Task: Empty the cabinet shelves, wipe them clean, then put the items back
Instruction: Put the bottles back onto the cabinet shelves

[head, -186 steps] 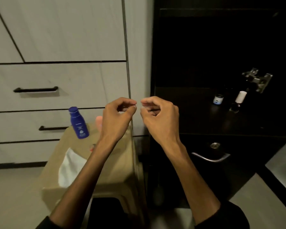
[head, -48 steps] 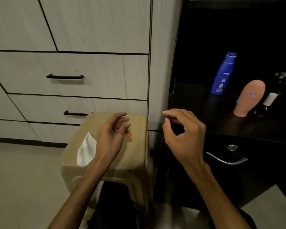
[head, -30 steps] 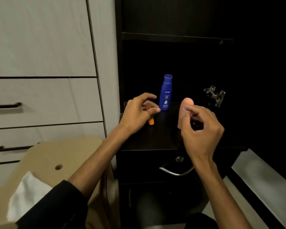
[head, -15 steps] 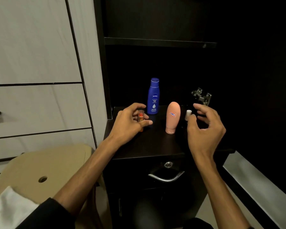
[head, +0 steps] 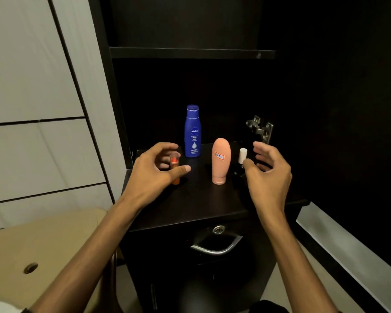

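Here both hands hover loose-fingered, gripping nothing, left hand (head: 155, 171) beside the orange tube (head: 174, 168), right hand (head: 268, 171) near shelf edge (head: 190, 220).

The left hand (head: 155, 171) sits over the left part of the dark shelf (head: 190, 206), w/ a small orange tube (head: 174, 168) standing between its thumb and fingers. Just right of this hand the blue bottle (head: 192, 131) stands further back, and the pink tube (head: 221, 160) stands nearer; the gap between left thumb and pink tube is bare shelf. The right hand (head: 266, 171) is right of the pink tube, w/ a small white-capped bottle (head: 243, 155) close by its thumb. Behind the right hand a metal hinge (head: 260, 128) sticks out. In front of both hands the shelf is bare up to its edge. Above, the upper shelf (head: 191, 53) is high over the bottles.
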